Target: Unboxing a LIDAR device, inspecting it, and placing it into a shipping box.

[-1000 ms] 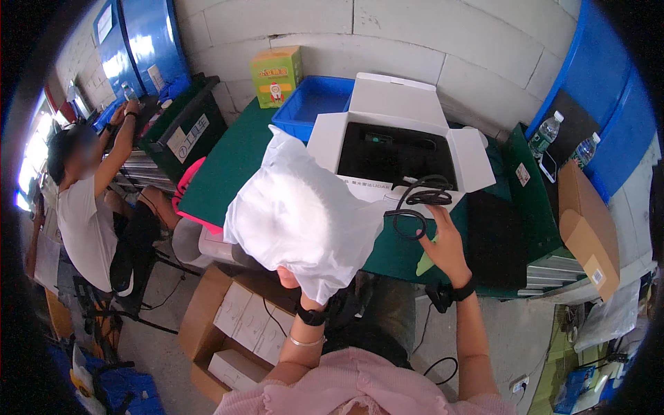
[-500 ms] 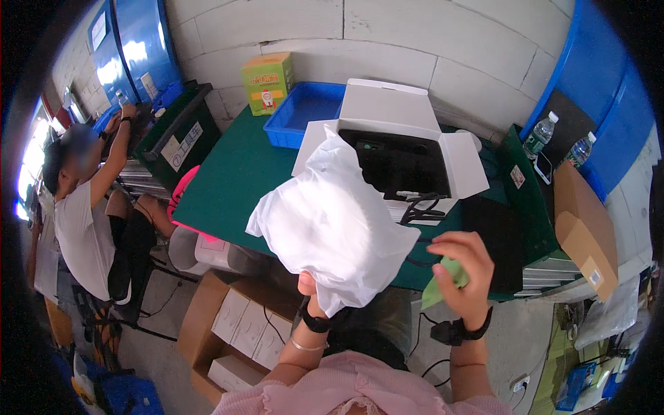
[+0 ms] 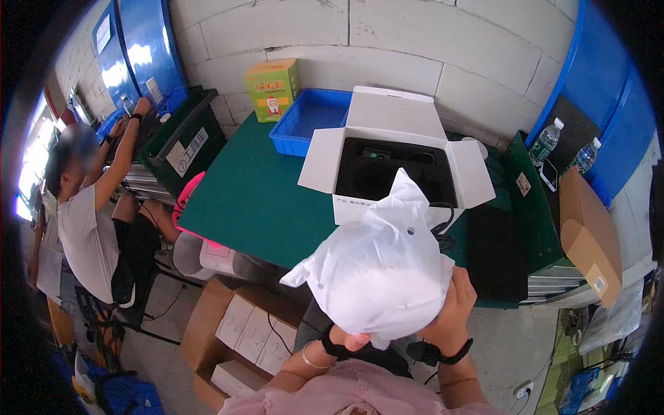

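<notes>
Fingers of the left hand point(image 3: 348, 339) and right hand point(image 3: 451, 311) hold a white plastic bundle point(image 3: 379, 277) between them, the left's largely hidden, seemingly tucked below. Beyond the fingers stands an open white box point(image 3: 351, 211).

Green table point(image 3: 238, 197) bears carton point(image 3: 273, 91); blue tray point(image 3: 315, 116); white box point(image 3: 351, 211).

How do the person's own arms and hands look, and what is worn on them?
The left hand and right hand are ungloved. Each wrist wears a black strap; the right one carries a dark, blocky unit. A thin silver-coloured bangle circles the left forearm. The pink top leaves both forearms bare.
</notes>
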Motion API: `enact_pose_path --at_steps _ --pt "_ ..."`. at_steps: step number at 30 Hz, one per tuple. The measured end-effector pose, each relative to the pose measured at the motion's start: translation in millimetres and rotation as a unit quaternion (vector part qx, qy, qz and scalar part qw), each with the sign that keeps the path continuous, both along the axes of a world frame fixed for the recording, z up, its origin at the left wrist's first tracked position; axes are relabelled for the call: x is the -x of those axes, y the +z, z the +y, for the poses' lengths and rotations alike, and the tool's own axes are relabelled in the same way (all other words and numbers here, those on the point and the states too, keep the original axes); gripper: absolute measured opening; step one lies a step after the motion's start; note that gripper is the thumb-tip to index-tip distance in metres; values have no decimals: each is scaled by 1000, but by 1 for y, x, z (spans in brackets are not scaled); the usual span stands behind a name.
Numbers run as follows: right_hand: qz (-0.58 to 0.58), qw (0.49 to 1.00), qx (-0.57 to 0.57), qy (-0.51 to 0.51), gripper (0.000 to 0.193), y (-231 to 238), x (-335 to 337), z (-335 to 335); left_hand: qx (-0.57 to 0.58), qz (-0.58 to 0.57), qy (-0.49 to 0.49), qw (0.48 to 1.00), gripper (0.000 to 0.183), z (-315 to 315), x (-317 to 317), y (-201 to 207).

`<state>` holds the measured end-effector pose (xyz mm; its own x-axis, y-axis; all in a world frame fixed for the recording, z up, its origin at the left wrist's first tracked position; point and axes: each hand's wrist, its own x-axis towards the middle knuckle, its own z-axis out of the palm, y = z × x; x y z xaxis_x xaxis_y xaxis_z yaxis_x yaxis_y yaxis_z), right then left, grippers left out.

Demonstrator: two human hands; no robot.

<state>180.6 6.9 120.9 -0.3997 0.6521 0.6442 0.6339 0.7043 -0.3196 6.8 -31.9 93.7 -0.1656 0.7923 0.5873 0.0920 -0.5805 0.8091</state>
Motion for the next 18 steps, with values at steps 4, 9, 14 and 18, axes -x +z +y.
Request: enact_pose_path --at_steps 4,9,14,18 --pt "20 997 77 -5 78 -47 -15 -3 -31 22 -21 999 95 7 -10 12" --pt "67 971 223 -50 76 -124 -41 -12 -67 31 -48 996 96 10 -21 29" --pt "126 931 327 -104 74 -172 -60 -14 -116 -31 -93 988 91 22 -36 47" --pt "167 900 379 -134 73 -197 -69 -12 -113 19 -117 986 73 30 -43 62"
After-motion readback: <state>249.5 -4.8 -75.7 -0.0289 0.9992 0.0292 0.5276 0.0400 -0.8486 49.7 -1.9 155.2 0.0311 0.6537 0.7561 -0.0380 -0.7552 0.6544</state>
